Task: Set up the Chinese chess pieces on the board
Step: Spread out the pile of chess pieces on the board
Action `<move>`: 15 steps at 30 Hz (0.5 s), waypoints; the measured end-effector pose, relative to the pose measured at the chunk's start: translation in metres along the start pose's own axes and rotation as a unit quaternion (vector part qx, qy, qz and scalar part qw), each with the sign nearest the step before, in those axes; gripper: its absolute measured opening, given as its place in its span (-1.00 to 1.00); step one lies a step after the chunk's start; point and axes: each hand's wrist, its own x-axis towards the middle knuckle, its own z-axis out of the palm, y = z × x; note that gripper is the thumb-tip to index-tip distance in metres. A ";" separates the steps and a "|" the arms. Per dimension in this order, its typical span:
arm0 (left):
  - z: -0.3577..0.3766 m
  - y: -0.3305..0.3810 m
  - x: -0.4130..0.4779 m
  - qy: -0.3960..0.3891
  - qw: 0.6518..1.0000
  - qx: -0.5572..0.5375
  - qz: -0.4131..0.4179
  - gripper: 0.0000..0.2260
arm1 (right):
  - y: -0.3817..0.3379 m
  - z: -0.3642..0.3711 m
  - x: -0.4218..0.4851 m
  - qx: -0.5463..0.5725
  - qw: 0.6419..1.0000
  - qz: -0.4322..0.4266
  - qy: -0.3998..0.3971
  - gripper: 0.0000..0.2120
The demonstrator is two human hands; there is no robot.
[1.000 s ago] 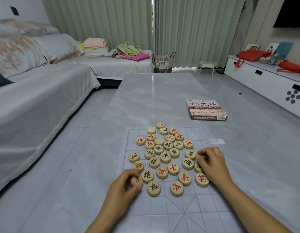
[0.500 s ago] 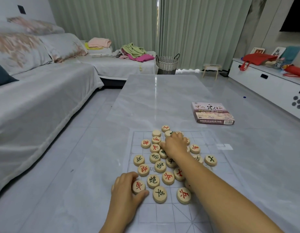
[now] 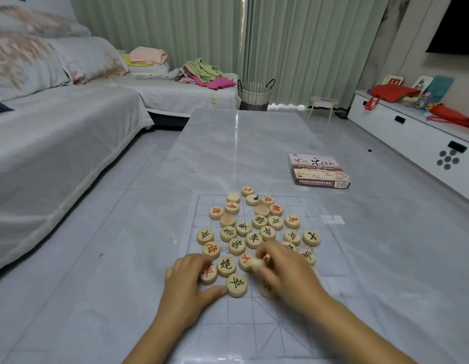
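The right hand (image 3: 285,271) has come back from the far side of the heap to the near part of the board (image 3: 254,327), while the left hand (image 3: 187,282) has kept its place at the board's near left. The right hand is smeared by motion, yet its fingers are curled and pinch a pale wooden piece (image 3: 255,263) at their tips, held above the near pieces; which face of it shows cannot be told. The left hand lies low on the board's left side, its fingers bent over the left edge of the red chariot piece (image 3: 209,273), its thumb stretched out flat and touching the rim of a black-lettered piece (image 3: 236,284). A black cannon piece (image 3: 226,265) sits just beside the chariot, between the two hands. The other chess pieces (image 3: 259,222) lie face up in a loose heap over the board's middle and far half, red and black characters mixed, some touching and some apart, none in ordered rows. The board is a thin, clear sheet with a faint grid, lying flat on the grey marbled tabletop (image 3: 241,143); diagonal palace lines show on its near edge between the forearms. Beyond the board's far right corner, well apart from it, the Chinese chess box (image 3: 318,170) rests shut on the tabletop. Left of the board stands a grey covered sofa (image 3: 57,153), and far beyond the board a wicker basket (image 3: 255,94) sits before green curtains (image 3: 293,43).
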 end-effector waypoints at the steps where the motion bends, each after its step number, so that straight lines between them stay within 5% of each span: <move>1: 0.000 0.001 -0.001 0.002 1.000 0.017 0.010 -0.35 | 0.002 0.010 -0.004 -0.035 0.999 -0.030 -0.011 -0.85; 8: -0.002 0.005 -0.004 -0.020 0.999 0.027 0.023 -0.33 | 0.014 0.023 -0.018 -0.089 0.994 -0.056 0.005 -0.81; 15: 0.003 0.004 -0.010 -0.035 0.981 0.133 0.140 -0.65 | 0.010 0.033 -0.009 -0.090 0.995 -0.034 0.015 -0.65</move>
